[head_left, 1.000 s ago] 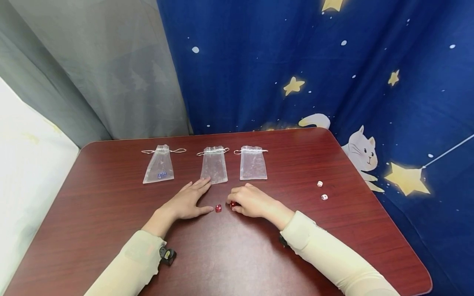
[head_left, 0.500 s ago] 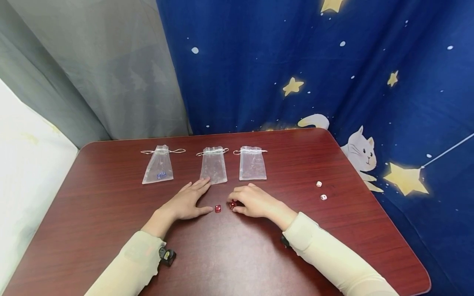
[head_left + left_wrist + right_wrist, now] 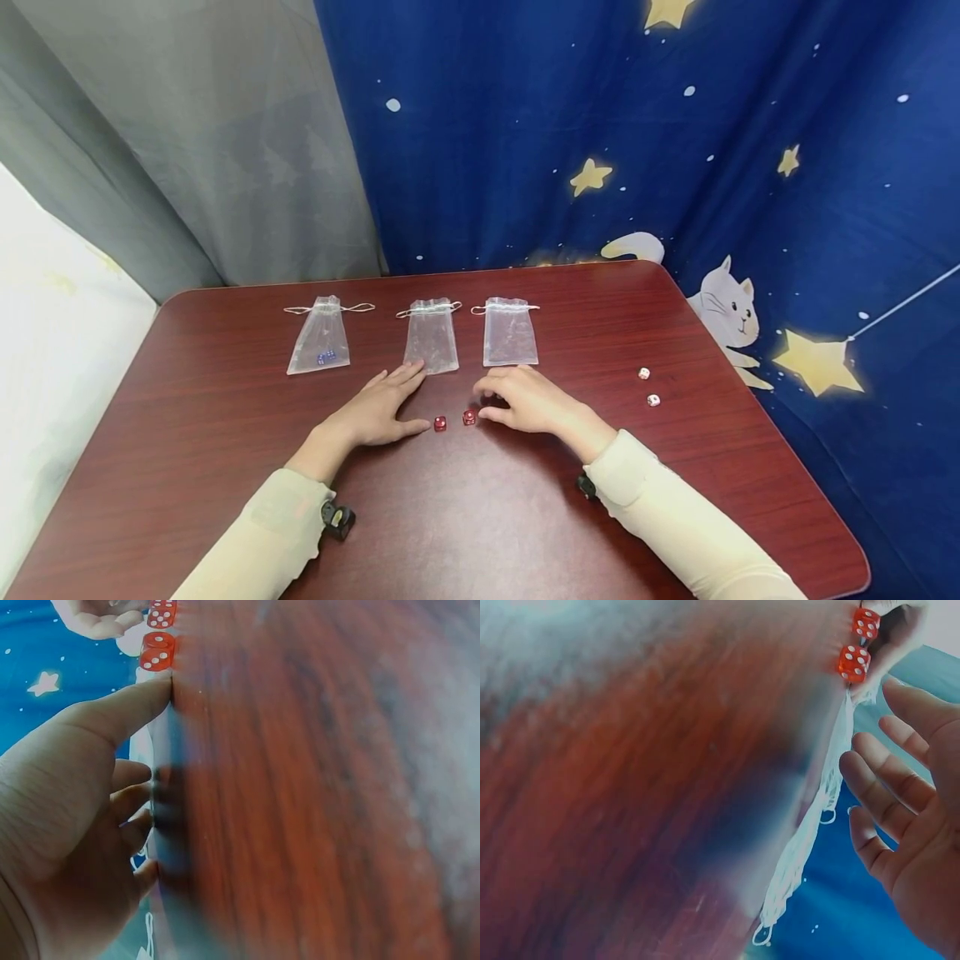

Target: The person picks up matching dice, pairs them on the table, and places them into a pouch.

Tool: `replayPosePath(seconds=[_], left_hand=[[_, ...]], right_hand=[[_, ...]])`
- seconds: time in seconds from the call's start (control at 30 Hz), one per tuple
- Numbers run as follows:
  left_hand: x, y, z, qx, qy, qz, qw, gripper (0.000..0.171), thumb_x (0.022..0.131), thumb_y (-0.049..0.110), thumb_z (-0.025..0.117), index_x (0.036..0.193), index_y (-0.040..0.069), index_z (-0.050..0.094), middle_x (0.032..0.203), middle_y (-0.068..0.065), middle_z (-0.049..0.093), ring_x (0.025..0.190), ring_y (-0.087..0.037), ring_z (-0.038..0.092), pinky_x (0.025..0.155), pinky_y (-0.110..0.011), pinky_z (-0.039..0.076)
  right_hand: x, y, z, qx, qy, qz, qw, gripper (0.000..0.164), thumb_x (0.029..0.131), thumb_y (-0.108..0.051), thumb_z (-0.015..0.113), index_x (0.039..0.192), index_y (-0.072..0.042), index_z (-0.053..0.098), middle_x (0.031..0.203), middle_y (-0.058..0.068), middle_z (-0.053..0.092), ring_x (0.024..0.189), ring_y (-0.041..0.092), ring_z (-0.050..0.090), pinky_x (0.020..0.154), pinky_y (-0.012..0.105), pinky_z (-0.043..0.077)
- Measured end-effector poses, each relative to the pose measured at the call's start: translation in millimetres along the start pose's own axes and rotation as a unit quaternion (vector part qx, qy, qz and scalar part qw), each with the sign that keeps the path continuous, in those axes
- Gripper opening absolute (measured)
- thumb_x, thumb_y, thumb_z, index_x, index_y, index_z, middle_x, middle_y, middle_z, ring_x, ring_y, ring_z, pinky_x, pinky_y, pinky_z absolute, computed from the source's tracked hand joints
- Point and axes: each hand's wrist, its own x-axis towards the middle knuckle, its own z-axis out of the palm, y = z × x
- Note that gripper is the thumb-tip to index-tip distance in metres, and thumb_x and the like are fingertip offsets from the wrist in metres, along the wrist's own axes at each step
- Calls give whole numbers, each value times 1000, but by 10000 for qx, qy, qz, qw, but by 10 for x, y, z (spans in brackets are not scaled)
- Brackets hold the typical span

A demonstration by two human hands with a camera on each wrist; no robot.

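Note:
Two red dice lie side by side on the dark red table (image 3: 465, 517): the left red die (image 3: 440, 423) and the right red die (image 3: 469, 417). My left hand (image 3: 378, 410) rests flat on the table with straight fingers, its thumb tip almost at the left die (image 3: 157, 651). My right hand (image 3: 525, 398) hovers just right of the right die (image 3: 853, 663), fingers loosely spread and holding nothing. Beyond the hands lie three sheer drawstring bags: the left bag (image 3: 318, 337) holds blue dice, while the middle bag (image 3: 431, 336) and the right bag (image 3: 512, 332) lie flat.
Two white dice (image 3: 644, 372) (image 3: 653, 400) sit near the table's right side. A blue starry curtain (image 3: 675, 150) and a grey curtain (image 3: 187, 142) hang behind the table. The table's rounded edge runs close on the right.
My right hand has let go of the right red die and drawn back to the right, so the die now lies bare on the table. The left hand has stayed put.

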Motion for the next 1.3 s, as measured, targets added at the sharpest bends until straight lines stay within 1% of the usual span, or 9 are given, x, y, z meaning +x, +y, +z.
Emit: replayPosePath(seconds=[0.1,0.27,0.43,0.53,0.63,0.77,0.97,1.17,1.3], left_hand=[[18,-5,-4,-143,234,160,9995,86,90,44,74,153,-3,39,162,-18,31,151,-38,23,121,-58,19],[88,-11,-82,-415,960,184,9943,77,90,32,75,149,-6,44,156,-24,40,147,-43,29,119,-57,24],[213,-43,-174,-536,1407,-311,9881,63,94,25,70,145,-5,49,148,-24,48,140,-40,43,116,-54,32],[298,-89,-198,-615,1660,-648,9821,54,95,20,68,140,-6,53,139,-25,56,130,-40,52,111,-55,38],[390,-136,-206,-659,1887,-1002,9747,46,95,17,66,134,-6,58,127,-26,62,118,-40,59,104,-55,44],[509,-165,-217,-689,1951,-1445,9676,43,95,21,65,129,-5,61,117,-25,65,108,-39,62,98,-55,46],[679,-179,-225,-523,1815,-1896,9635,46,94,28,66,124,-7,61,112,-27,66,109,-45,60,97,-59,45],[799,-181,-257,-583,1622,-2301,9578,57,85,21,77,126,-12,56,115,-34,63,112,-52,58,99,-61,46],[831,-171,-273,-890,1559,-2572,9496,51,81,15,78,120,-13,61,112,-35,65,104,-50,62,93,-58,51]], right_hand=[[-17,6,-44,34,57,105,9999,21,93,-30,75,110,-17,72,98,-4,68,87,11,63,80,35,49],[-19,5,-86,96,109,221,9996,22,94,-29,73,112,-16,71,99,-5,68,92,11,65,82,38,47],[7,-1,-88,286,306,257,9988,26,94,-29,73,114,-13,71,99,-4,68,91,10,65,84,38,49],[41,1,-88,732,675,339,9944,26,94,-25,74,114,-9,71,97,-1,69,89,11,66,82,33,53],[87,-8,-108,1280,1163,371,9842,25,92,-19,76,113,-7,70,94,2,70,85,11,65,75,32,55],[139,-30,-154,1837,1662,406,9680,25,90,-14,77,112,-5,70,92,4,71,82,13,65,72,35,56],[165,-32,-172,2372,2117,625,9460,23,89,-12,78,110,-5,71,87,2,70,75,13,65,70,33,57],[133,-6,-161,2305,2264,594,9445,23,89,-12,78,109,-6,71,87,0,69,77,11,65,71,31,57],[105,18,-165,2215,2260,602,9467,22,89,-12,78,109,-6,71,88,0,69,78,11,64,72,28,56]])
